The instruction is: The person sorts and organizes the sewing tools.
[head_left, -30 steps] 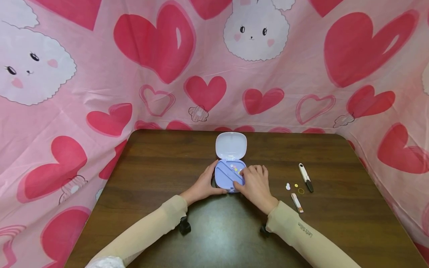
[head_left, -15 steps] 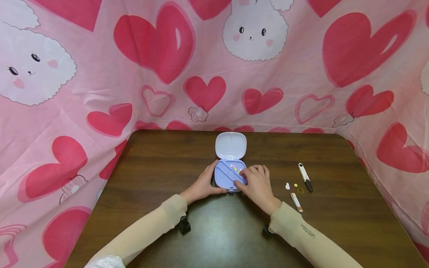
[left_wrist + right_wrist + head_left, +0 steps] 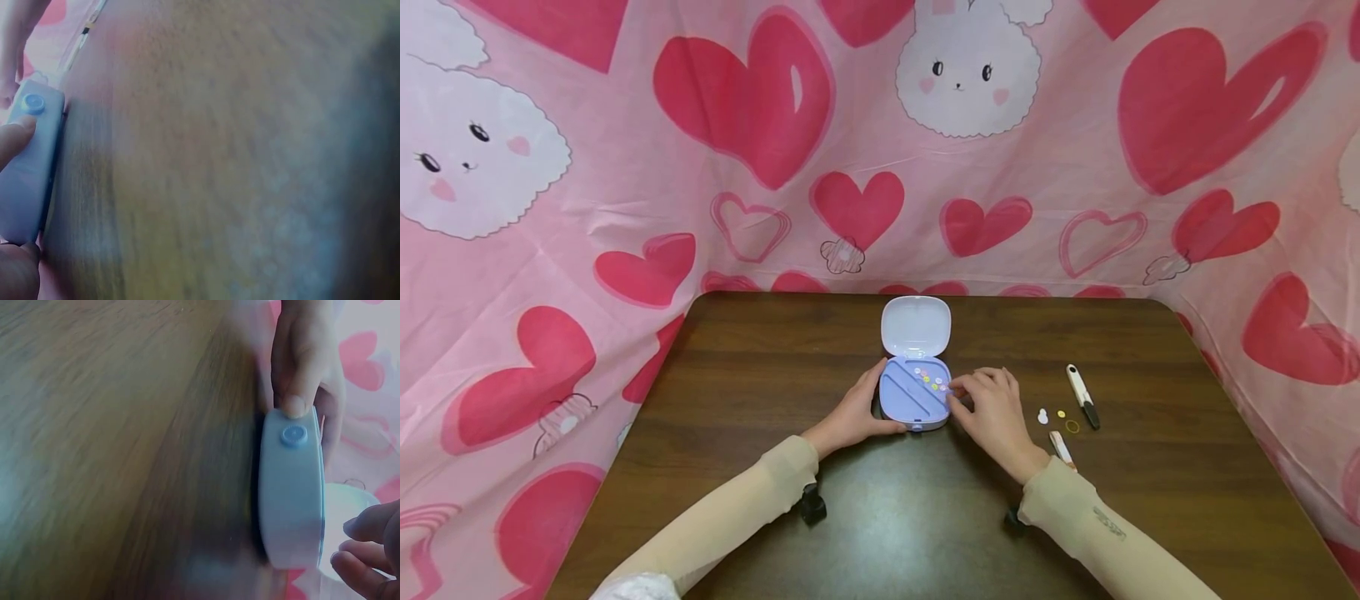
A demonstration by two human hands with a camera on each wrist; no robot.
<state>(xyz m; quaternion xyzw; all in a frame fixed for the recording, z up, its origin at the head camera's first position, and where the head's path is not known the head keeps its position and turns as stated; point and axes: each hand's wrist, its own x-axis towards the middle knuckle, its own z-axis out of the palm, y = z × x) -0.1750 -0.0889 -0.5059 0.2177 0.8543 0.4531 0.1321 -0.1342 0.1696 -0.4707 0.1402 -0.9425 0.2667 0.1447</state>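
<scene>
A small lavender-blue case (image 3: 901, 406) stands on the table with its white lid (image 3: 916, 327) tipped back. Diagonal ridges cross its tray, and several tiny white, pink and yellow pieces (image 3: 927, 379) lie in the upper right part. My left hand (image 3: 853, 414) grips the case at its left side, the thumb along the front near a round button (image 3: 33, 102). At the case's right edge is my right hand (image 3: 992, 410), fingers bent. In the right wrist view, thumb and fingertips (image 3: 359, 526) are apart, with nothing visible between them.
On the wooden table (image 3: 760, 367) to the right lie a white-and-black tool (image 3: 1083, 397), a white clipper-like item (image 3: 1062, 450), a small white piece (image 3: 1042, 416), a yellow disc (image 3: 1062, 413) and a thin yellow ring (image 3: 1072, 427). A pink heart-patterned cloth (image 3: 880, 150) hangs behind.
My right hand has drawn back rightward from over the tray to the case's right edge, uncovering more of the tiny pieces. The left hand has stayed on the case.
</scene>
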